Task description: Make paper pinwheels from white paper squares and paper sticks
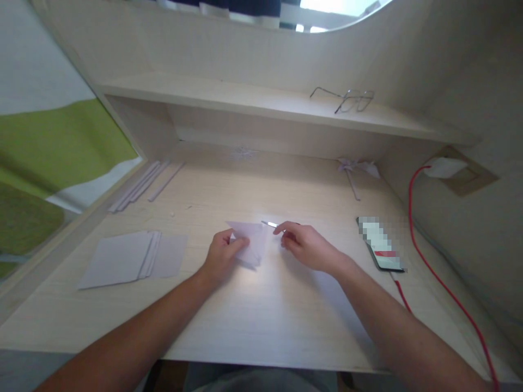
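My left hand (224, 251) pinches a folded sheet of thin white paper (250, 239) between thumb and fingers, just above the desk. The paper has pointed, layered corners. To its right is my right hand (304, 244), palm down, with the index finger reaching forward and the other fingers loosely curled. A gap shows between index finger and thumb. Just beyond that index finger is a slim tool with a shiny blade (269, 224), its tip toward the paper. The hand partly hides the tool's dark end, and I see no clear grip on it.
A stack of white paper (122, 258) lies at the left, with narrow paper strips (139, 185) behind it. At the right are a phone (379, 245), a red cable (435, 267) and a folded paper piece with a stem (351, 171). Eyeglasses (347, 99) rest on the shelf (245, 100).
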### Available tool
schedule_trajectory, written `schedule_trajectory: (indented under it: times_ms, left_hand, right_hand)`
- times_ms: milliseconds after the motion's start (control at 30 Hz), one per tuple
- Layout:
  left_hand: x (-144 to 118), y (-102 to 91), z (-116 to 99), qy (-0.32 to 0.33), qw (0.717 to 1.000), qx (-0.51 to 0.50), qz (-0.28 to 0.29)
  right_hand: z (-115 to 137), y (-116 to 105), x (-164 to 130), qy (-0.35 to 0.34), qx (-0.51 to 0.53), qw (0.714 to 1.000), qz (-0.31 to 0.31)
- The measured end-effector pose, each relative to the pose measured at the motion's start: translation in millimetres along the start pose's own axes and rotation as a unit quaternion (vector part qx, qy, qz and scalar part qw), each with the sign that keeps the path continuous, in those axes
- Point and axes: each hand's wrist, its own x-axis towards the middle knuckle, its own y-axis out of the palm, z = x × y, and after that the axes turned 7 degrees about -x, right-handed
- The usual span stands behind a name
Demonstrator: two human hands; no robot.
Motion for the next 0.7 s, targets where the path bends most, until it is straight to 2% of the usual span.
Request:
schedule_trajectory:
  times_ms: [100,233,333,400,567,700]
  left_hand:
    - [-5.9,3.7,-0.3,0.002,1.000,0.021,-0.001]
    - [-11.1,4.0,4.8,0.006,1.000,0.029,0.007]
    - [-11.6,2.5,9.4,0.010,0.999,0.031,0.007]
    - [-11.3,2.2,10.6,0.016,0.999,0.034,0.006]
    - [-13.4,5.0,6.7,0.011,0.997,0.074,0.011]
    - [-16.8,9.0,0.8,0.007,0.996,0.092,0.011]
  right_hand:
    - [-6.8,9.4,-6.6,0.042,0.138,0.986,-0.089]
    - [-6.4,20.3,-9.6,0.100,0.295,0.931,-0.188]
    - [-1.0,27.2,-11.2,0.125,0.383,0.887,-0.227]
    - [2.1,31.4,-12.6,0.135,0.409,0.870,-0.238]
    - [4.3,33.9,-14.0,0.129,0.412,0.863,-0.261]
    - [5.5,28.3,-13.8,0.109,0.347,0.884,-0.293]
